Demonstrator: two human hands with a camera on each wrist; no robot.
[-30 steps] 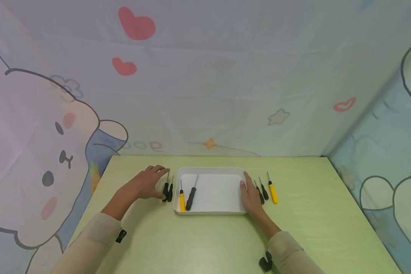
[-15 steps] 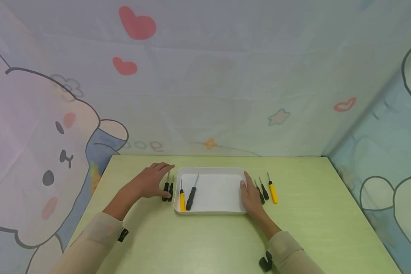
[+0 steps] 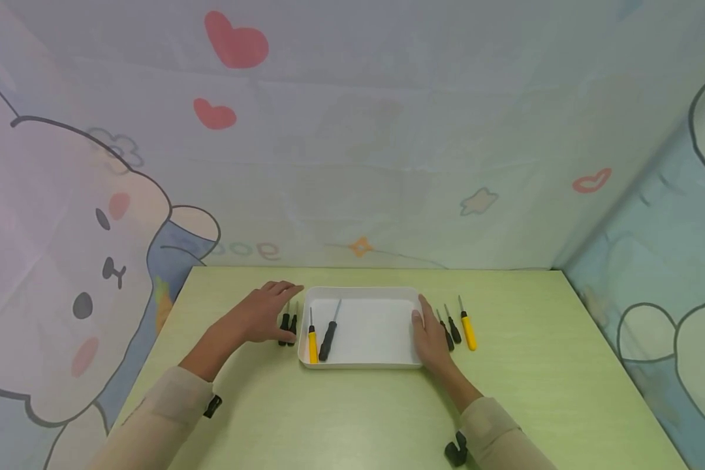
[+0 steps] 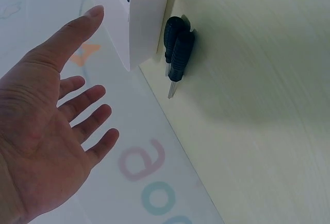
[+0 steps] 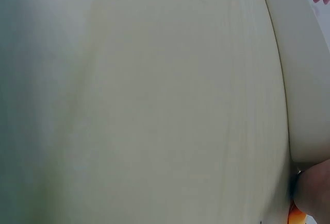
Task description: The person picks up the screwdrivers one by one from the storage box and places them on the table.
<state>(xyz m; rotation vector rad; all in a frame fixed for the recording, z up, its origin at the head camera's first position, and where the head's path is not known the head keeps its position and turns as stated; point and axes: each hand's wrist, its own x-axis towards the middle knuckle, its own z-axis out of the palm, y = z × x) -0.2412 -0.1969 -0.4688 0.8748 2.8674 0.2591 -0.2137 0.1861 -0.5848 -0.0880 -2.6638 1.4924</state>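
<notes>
A shallow white tray (image 3: 376,333) lies on the table, with a yellow screwdriver (image 3: 313,344) and a longer black screwdriver (image 3: 328,341) in its left part. My left hand (image 3: 258,316) hovers beside the tray's left end, thumb apart from the fingers and nothing held. Below it, two black screwdrivers (image 4: 183,54) lie side by side on the table, partly covered by the hand in the head view. At the tray's right end my right hand (image 3: 433,343) grips the rim, thumb on the inner side. In the right wrist view only a bit of that hand (image 5: 315,190) shows.
Right of the right hand lie two black screwdrivers (image 3: 454,329) and a yellow screwdriver (image 3: 469,331). The pale green table (image 3: 352,418) ends at a printed cloth backdrop (image 3: 352,163) behind the tray.
My left hand has shifted slightly right, from over the two black screwdrivers toward the tray's left edge. The right hand and the tray have stayed put.
</notes>
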